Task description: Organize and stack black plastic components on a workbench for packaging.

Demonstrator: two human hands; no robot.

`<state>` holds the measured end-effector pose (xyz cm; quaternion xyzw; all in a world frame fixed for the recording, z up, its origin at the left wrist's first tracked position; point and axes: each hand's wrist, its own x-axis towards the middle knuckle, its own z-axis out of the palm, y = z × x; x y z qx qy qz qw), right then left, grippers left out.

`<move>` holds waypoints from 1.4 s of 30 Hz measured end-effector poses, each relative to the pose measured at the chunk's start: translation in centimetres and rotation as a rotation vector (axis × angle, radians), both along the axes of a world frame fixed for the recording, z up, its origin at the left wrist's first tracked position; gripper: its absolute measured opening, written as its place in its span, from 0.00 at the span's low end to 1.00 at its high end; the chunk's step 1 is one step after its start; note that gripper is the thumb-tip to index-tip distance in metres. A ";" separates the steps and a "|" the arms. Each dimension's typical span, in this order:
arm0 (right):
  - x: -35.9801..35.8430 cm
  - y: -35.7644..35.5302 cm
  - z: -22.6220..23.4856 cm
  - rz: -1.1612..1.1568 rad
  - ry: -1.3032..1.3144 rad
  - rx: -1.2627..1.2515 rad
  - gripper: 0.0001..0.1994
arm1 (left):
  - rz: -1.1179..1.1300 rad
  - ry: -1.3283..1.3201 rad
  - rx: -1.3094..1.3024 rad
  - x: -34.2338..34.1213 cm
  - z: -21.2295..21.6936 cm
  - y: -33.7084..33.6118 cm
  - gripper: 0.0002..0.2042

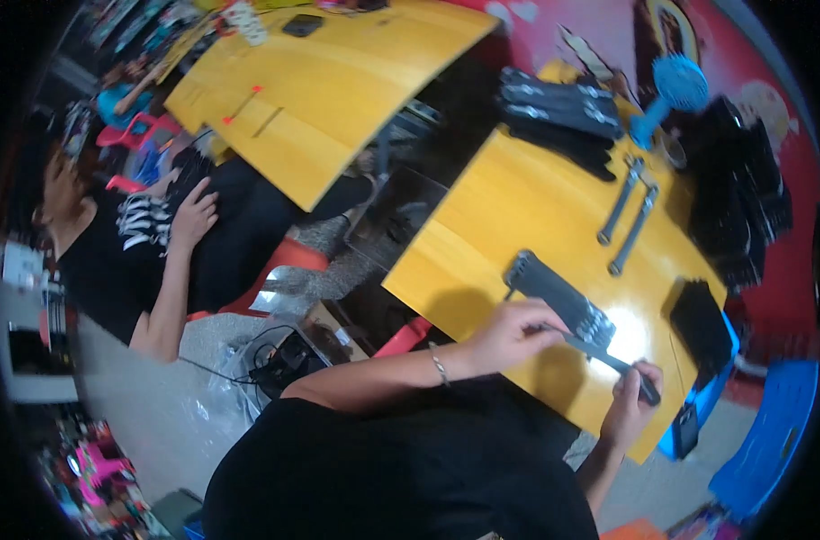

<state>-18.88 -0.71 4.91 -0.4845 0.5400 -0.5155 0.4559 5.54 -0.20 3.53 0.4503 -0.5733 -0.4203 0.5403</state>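
Fingers [550,315] of left hand [516,329] and right hand [630,407] pinching grey strip [604,356], its length between them

We are seeing yellow on the near tabletop [464,225], dark grey on the held strip [610,358], light blue on the handheld fan [681,83], orange-red on the chair [295,259], white print on the seated person's black T-shirt [95,274], and pale hearts patterning the pink wall [554,18].

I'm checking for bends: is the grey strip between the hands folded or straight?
Straight: the grey strip runs in one line from left hand to right hand.
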 end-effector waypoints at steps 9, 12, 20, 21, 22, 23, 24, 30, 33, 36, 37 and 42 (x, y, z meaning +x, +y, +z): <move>-0.6 0.9 -0.3 0.108 0.047 0.155 0.05 | 0.072 0.169 0.311 2.6 -1.4 1.7 0.06; -0.7 0.8 -0.7 0.181 0.091 0.238 0.06 | 0.056 0.221 0.425 3.6 -2.0 1.7 0.05; 0.1 0.5 -2.1 0.109 0.085 0.269 0.07 | 0.061 -0.023 0.306 4.5 -2.4 -0.1 0.07; -0.1 0.4 -2.6 0.087 0.054 0.287 0.07 | 0.095 0.014 0.331 4.5 -2.8 -0.3 0.07; -0.2 0.2 -2.9 0.066 0.023 0.305 0.06 | 0.130 0.051 0.355 4.5 -3.1 -0.5 0.07; -0.2 0.1 -3.1 0.066 0.023 0.305 0.06 | 0.130 0.050 0.355 4.6 -3.3 -0.7 0.07; -0.2 -0.1 -3.2 0.069 0.010 0.298 0.05 | 0.139 0.026 0.335 4.7 -3.5 -0.9 0.07; 0.3 -0.6 -3.2 0.036 -0.019 0.308 0.05 | 0.146 0.049 0.406 5.1 -3.2 -1.7 0.06; 0.4 -0.7 -3.1 0.041 -0.008 0.330 0.04 | 0.138 0.029 0.402 5.4 -3.7 -1.7 0.06; 0.4 -0.8 -3.2 0.039 0.018 0.332 0.05 | 0.149 0.000 0.373 5.4 -4.0 -1.8 0.06; 0.4 -0.8 -3.3 0.038 0.034 0.318 0.05 | 0.170 -0.005 0.348 5.4 -4.0 -1.9 0.05; 0.9 -0.9 -3.4 -0.008 0.001 0.263 0.06 | 0.183 -0.007 0.363 5.4 -4.2 -1.9 0.05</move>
